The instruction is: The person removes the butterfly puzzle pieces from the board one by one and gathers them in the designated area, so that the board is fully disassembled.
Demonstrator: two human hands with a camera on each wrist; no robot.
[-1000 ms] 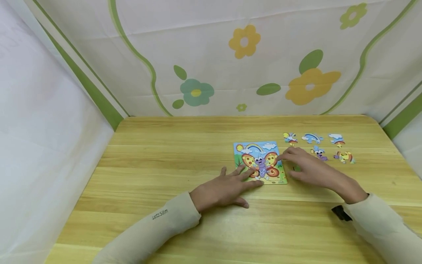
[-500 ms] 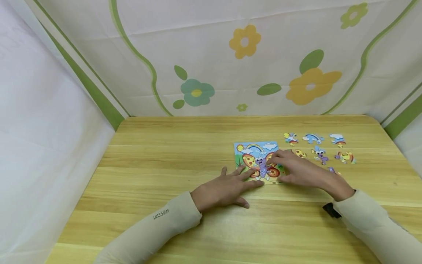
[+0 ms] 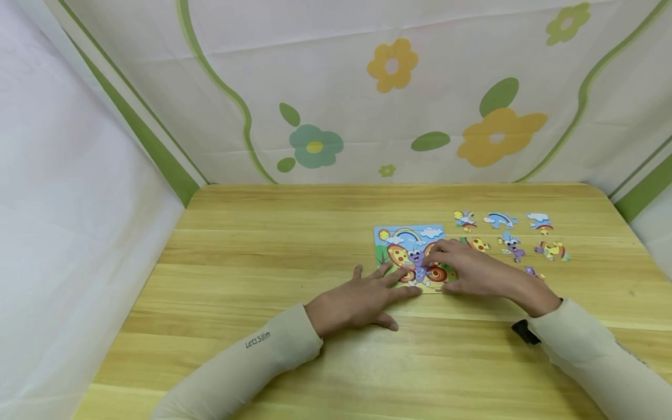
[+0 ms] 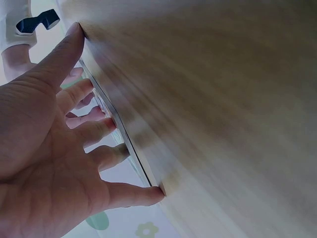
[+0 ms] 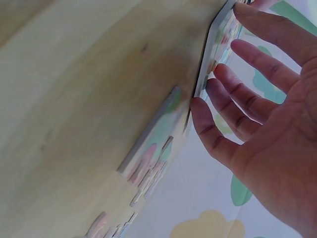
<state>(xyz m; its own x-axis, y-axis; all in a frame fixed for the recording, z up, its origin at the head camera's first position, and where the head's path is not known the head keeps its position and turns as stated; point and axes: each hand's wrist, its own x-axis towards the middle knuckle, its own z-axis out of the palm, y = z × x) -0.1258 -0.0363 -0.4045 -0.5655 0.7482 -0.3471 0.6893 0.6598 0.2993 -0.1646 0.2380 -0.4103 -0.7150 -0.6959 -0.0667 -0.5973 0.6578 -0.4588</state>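
A butterfly puzzle board (image 3: pixel 405 240) lies flat on the wooden table (image 3: pixel 273 245). My left hand (image 3: pixel 367 297) rests flat, its straight fingers spread over the board's lower-left corner; in the left wrist view its fingertips (image 4: pixel 116 124) touch the board's edge (image 4: pixel 130 151). My right hand (image 3: pixel 469 271) lies on the board's right side, fingers extended over the butterfly's right wing. The right wrist view shows those fingers (image 5: pixel 233 94) straight, reaching the board's edge (image 5: pixel 214 47). Neither hand holds anything.
Several loose puzzle pieces lie right of the board: a sun piece (image 3: pixel 464 220), a rainbow piece (image 3: pixel 500 219), a cloud piece (image 3: pixel 539 223), a yellow wing piece (image 3: pixel 478 244), a purple piece (image 3: pixel 510 245). Flowered cloth walls enclose the table.
My right hand slid left from beside the board onto its right side, uncovering the yellow wing piece and a small purple piece. The left hand stayed put.
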